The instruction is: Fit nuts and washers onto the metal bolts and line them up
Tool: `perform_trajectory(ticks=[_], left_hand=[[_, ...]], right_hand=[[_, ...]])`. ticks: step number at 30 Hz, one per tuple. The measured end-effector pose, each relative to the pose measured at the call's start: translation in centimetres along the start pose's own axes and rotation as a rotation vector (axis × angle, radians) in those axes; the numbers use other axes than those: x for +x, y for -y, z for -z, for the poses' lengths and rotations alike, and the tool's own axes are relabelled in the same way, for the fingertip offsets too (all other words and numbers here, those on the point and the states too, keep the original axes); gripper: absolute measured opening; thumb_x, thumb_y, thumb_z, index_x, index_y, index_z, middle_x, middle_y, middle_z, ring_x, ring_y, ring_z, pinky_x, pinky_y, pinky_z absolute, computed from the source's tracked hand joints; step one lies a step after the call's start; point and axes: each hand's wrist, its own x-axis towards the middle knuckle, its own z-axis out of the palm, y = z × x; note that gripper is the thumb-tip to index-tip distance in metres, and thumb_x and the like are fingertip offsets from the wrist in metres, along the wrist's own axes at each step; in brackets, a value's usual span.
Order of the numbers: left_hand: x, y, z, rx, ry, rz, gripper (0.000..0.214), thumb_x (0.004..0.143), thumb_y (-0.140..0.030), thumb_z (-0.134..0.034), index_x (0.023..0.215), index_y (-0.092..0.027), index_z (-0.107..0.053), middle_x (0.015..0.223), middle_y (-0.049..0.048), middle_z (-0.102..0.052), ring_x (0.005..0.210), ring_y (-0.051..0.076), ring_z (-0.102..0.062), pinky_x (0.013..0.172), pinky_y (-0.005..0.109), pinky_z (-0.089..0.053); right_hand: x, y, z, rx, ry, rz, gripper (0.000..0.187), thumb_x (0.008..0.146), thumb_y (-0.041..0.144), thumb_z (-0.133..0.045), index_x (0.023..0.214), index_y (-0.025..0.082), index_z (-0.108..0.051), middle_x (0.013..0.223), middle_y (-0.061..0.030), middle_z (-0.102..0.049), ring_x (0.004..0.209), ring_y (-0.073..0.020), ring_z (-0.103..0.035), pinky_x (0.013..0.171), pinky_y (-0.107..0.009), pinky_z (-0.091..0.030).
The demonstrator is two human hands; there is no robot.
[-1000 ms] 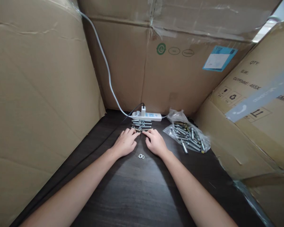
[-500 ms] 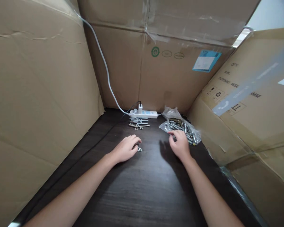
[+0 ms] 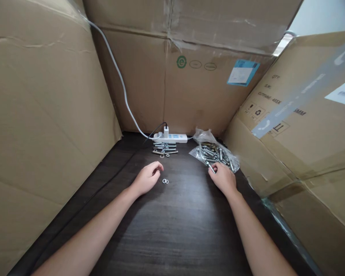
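My right hand [image 3: 223, 178] pinches a silver metal bolt [image 3: 211, 168] between thumb and fingers, at the near edge of a clear plastic bag [image 3: 234, 161]. Inside the bag lies a heap of bolts [image 3: 211, 152], some silver and some brassy. My left hand [image 3: 148, 178] rests over the dark table, loosely curled, with a gap between thumb and fingers and nothing seen in it. Just right of it, two small metal rings that look like washers [image 3: 165, 181] lie overlapping on the table. Farther back, several bolts [image 3: 165, 148] lie sideways in a stack of rows, with small washers and nuts [image 3: 167, 155] about them.
A white power strip [image 3: 174, 138] with a plugged-in charger [image 3: 166, 132] stands behind the bolts. Its white cable [image 3: 122, 84] climbs the back, and a black cable [image 3: 112, 178] crosses the table's left. Cardboard walls [image 3: 132, 76] enclose the left, back and right.
My right hand has drawn a bolt toward me at the bag's near edge and closed on it. My left hand has shifted left off the two rings, now fully visible. The view has turned slightly right.
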Motion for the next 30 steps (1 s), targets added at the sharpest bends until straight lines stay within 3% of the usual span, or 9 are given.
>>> perform_trajectory(ticks=[5, 11, 15, 22, 30], left_hand=[[-0.4, -1.1, 0.0, 0.018, 0.026, -0.001, 0.014, 0.085, -0.019, -0.041, 0.089, -0.019, -0.054, 0.075, -0.0023, -0.054, 0.063, 0.011, -0.047, 0.062, 0.024, -0.038], [-1.0, -4.2, -0.7, -0.079, 0.123, -0.013, 0.022, 0.09, -0.028, -0.039, 0.11, -0.022, -0.047, 0.086, -0.0014, -0.057, 0.073, 0.013, -0.053, 0.071, 0.025, -0.042], [-1.2, -5.1, -1.2, -0.106, 0.145, -0.043, 0.019, 0.092, -0.028, -0.036, 0.105, -0.021, -0.048, 0.091, 0.001, -0.058, 0.082, 0.015, -0.054, 0.076, 0.027, -0.043], [-1.4, -4.7, -1.3, -0.09, 0.179, -0.08, 0.018, 0.092, -0.026, -0.037, 0.104, -0.022, -0.05, 0.096, 0.002, -0.06, 0.085, 0.015, -0.055, 0.078, 0.027, -0.044], [-1.5, -4.5, -1.8, -0.011, 0.2, -0.079, 0.017, 0.093, -0.024, -0.032, 0.102, -0.021, -0.047, 0.096, 0.0042, -0.057, 0.088, 0.017, -0.053, 0.079, 0.03, -0.043]], right_hand=[[-0.9, 1.3, 0.9, 0.226, 0.007, 0.127, 0.016, 0.08, 0.031, -0.05, 0.08, 0.018, -0.06, 0.075, -0.0036, -0.062, 0.065, -0.0167, -0.055, 0.059, -0.026, -0.037], [-3.6, 7.6, 1.7, 0.629, 0.264, 0.366, 0.014, 0.087, 0.028, -0.045, 0.09, 0.019, -0.056, 0.076, -0.0012, -0.06, 0.065, -0.0142, -0.054, 0.061, -0.024, -0.04], [-4.6, 10.3, 1.5, 0.783, 0.329, 0.406, 0.015, 0.09, 0.027, -0.04, 0.091, 0.02, -0.053, 0.078, -0.0001, -0.06, 0.068, -0.0136, -0.052, 0.064, -0.024, -0.041], [-5.1, 10.4, 0.9, 0.866, 0.427, 0.366, 0.02, 0.092, 0.032, -0.041, 0.104, 0.021, -0.052, 0.081, 0.0005, -0.061, 0.066, -0.012, -0.054, 0.061, -0.021, -0.042], [-5.6, 10.4, -0.1, 0.797, 0.387, 0.365, 0.021, 0.091, 0.032, -0.043, 0.105, 0.022, -0.054, 0.077, -0.0001, -0.064, 0.063, -0.0129, -0.06, 0.058, -0.02, -0.044]])
